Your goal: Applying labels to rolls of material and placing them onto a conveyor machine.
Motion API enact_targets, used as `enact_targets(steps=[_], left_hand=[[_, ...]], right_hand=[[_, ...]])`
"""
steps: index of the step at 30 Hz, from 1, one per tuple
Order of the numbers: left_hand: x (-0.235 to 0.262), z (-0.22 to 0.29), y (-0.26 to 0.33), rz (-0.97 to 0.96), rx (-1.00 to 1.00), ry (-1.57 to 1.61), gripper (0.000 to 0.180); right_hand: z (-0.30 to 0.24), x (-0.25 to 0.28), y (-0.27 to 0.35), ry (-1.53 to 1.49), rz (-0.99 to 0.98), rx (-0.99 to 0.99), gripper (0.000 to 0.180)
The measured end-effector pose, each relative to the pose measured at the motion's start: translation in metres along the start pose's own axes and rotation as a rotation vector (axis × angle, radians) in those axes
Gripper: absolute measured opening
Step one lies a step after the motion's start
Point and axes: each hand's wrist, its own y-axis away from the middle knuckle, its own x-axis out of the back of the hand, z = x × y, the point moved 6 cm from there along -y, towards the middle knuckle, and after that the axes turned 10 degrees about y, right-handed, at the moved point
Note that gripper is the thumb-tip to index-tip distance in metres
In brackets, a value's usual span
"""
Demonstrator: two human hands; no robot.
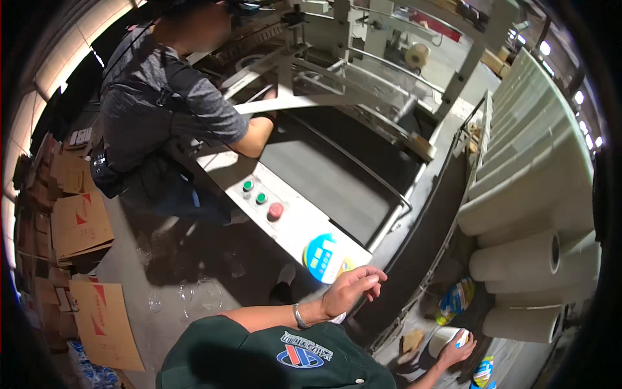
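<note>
My left hand (353, 292) is held in front of my body beside the corner of a white machine panel (295, 223). Its fingers are loosely bent and apart, and nothing shows in them. A round blue and yellow label (322, 258) lies on the panel just beyond this hand. Low on the right, my right hand (457, 350) is closed around the end of a white cylindrical thing (443, 340) with a blue and yellow patch; its exact kind is unclear. Near it are a blue, green and yellow printed package (456, 301) and a similar one (483, 372).
A co-worker in a grey shirt (175, 97) leans over the machine at the far left, reaching in. Green buttons (248, 186) and a red knob (275, 211) stand on the panel. Large white rolls (515, 259) line the right side. Flattened cartons (107, 324) lie at left.
</note>
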Motion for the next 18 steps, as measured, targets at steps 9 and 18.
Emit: enact_targets(steps=[9, 18], left_hand=[[0.163, 0.159, 0.043, 0.052, -0.092, 0.011, 0.036], [0.221, 0.196, 0.059, 0.061, -0.101, 0.057, 0.033]], right_hand=[[-0.268, 0.109, 0.052, -0.331, -0.061, 0.154, 0.041], [-0.371, 0.149, 0.087, -0.406, -0.082, 0.167, 0.038]])
